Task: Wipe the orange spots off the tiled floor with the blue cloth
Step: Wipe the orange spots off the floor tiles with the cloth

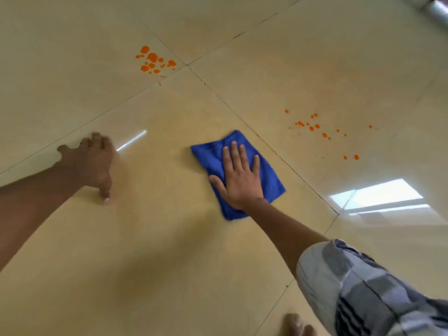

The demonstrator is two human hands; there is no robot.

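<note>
A folded blue cloth (211,154) lies flat on the beige tiled floor (169,251) near the middle. My right hand (238,179) presses on it with straight, spread fingers. My left hand (91,163) rests on the bare floor to the left, fingers spread, apart from the cloth. A dense cluster of orange spots (153,60) sits further away, up and left of the cloth. A looser scatter of small orange spots (315,127) lies on the tile to the right of the cloth.
Dark grout lines (286,163) cross the floor diagonally, one running just right of the cloth. A bright window reflection (378,195) shines on the tile at right. My checked sleeve (363,287) fills the lower right, with a bare foot (297,324) at the bottom edge.
</note>
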